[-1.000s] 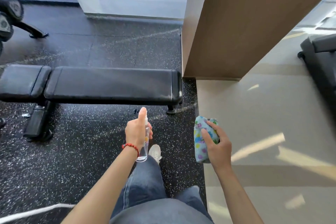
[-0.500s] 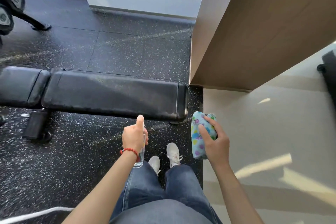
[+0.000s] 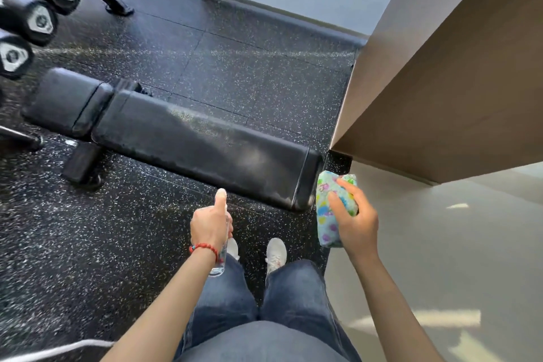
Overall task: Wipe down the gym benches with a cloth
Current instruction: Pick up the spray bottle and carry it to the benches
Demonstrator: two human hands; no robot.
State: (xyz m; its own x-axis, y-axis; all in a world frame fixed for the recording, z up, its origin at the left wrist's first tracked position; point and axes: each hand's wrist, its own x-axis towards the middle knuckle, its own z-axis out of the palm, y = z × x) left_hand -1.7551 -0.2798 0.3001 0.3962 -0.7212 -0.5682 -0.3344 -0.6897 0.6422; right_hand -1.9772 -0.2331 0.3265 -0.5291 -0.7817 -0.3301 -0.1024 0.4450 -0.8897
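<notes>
Curling our left fingers point(image 3: 205, 222) round a clear spray bottle point(image 3: 219, 261), index finger raised on its top, we grip a folded flowery cloth point(image 3: 330, 209) in our right hand point(image 3: 357, 222), thumb across its front. The cloth hangs just beside the near end of the black bench point(image 3: 205, 141), which lies across the speckled floor point(image 3: 249, 73) before our white shoes point(image 3: 276, 253), with dumbbells point(image 3: 38, 19) at far left.
</notes>
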